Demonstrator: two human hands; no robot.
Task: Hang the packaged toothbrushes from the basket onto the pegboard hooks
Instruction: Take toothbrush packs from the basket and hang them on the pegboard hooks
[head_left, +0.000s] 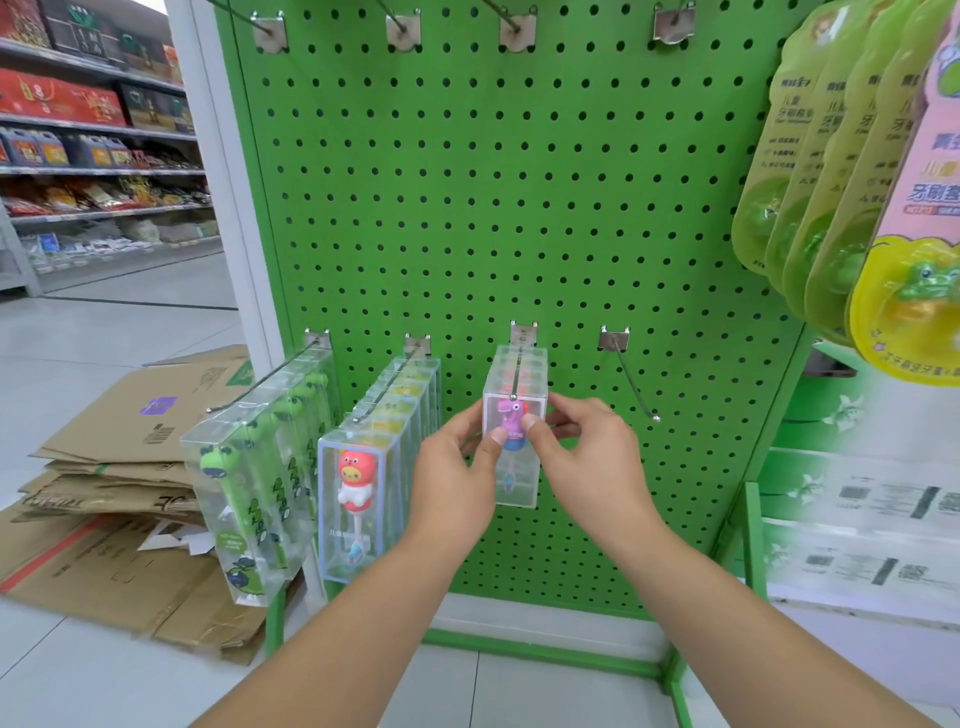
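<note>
On the green pegboard (467, 208), both hands (457, 467) (587, 457) pinch one upright toothbrush box (514, 467); an empty hook (631, 379) waits at three o'clock.

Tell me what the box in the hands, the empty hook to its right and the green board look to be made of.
Clear box with the purple toothbrush: glossy transparent plastic, see-through, likely rigid. Bare silver hook: shiny metal wire with a ball tip. Green perforated pegboard: probably painted sheet metal, smooth and evenly punched.
</note>
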